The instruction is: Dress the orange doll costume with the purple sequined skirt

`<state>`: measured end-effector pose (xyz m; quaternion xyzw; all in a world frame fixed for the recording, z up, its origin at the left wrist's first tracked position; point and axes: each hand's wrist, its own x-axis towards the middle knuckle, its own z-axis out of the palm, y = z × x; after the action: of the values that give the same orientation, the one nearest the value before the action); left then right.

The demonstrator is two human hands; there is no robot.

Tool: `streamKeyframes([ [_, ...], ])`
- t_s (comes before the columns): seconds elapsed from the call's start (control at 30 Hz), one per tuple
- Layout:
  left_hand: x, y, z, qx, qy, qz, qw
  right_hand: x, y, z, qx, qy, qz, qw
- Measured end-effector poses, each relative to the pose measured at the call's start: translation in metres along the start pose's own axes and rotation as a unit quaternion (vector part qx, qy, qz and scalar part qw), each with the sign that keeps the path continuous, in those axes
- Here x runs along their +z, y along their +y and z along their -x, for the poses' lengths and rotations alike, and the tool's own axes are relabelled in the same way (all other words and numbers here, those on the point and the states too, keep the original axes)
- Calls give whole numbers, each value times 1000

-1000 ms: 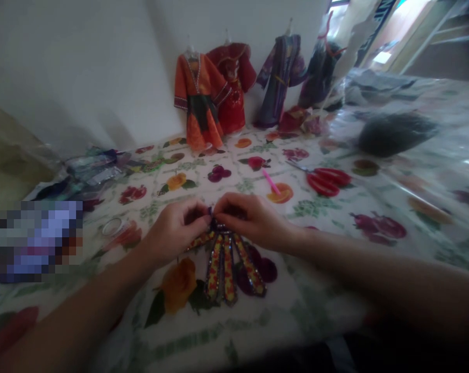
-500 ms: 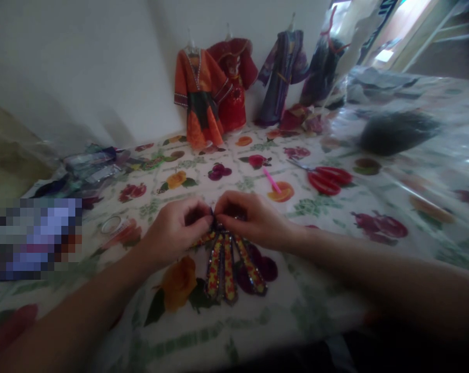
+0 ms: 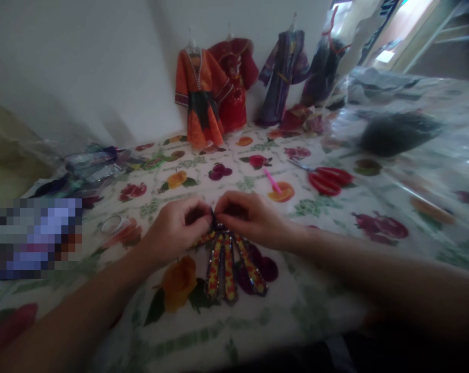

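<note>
A small piece of doll clothing (image 3: 228,267) lies on the tablecloth in front of me. Its several pointed strips are yellow and red, edged in dark glittering trim, and they fan out towards me. My left hand (image 3: 183,223) pinches the dark top band from the left side. From the right, my right hand (image 3: 253,220) pinches the same band, its fingertips almost touching those of the left. Both hands cover most of the band, so the detail between the fingertips is hidden.
Red-handled scissors (image 3: 329,178) and a pink marker (image 3: 272,181) lie beyond my right hand. A roll of clear tape (image 3: 113,224) sits at left, near plastic packets (image 3: 92,163). An orange doll dress (image 3: 201,98) and other doll outfits stand by the wall. Right of them is a dark bundle (image 3: 399,132) under clear plastic.
</note>
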<state>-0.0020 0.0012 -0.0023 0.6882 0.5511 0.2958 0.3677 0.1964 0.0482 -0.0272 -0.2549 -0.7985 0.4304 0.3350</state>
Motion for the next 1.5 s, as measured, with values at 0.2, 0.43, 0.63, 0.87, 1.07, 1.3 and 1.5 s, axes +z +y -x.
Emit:
streamKeyframes([
  [0.2, 2, -1, 1, 4, 2, -5, 1000, 1, 2, 1, -7, 0, -10, 1000],
  [0.43, 2, 1, 1, 10, 16, -39, 999, 1, -1, 1, -3, 0, 16, 1000],
  [0.63, 2, 0, 1, 18, 14, -45, 999, 2, -3, 1, -4, -2, 24, 1000],
  [0.87, 2, -2, 1, 20, 8, -35, 999, 2, -5, 2, -3, -2, 15, 1000],
  [1.07, 2, -3, 1, 22, 9, -36, 999, 2, -3, 2, -8, -1, 17, 1000],
  [1.3, 4, 0, 2, 26, 17, -55, 998, 2, -4, 2, -2, -2, 22, 1000],
  [1.5, 5, 0, 4, 33, 18, -72, 997, 2, -5, 3, -5, -3, 29, 1000],
])
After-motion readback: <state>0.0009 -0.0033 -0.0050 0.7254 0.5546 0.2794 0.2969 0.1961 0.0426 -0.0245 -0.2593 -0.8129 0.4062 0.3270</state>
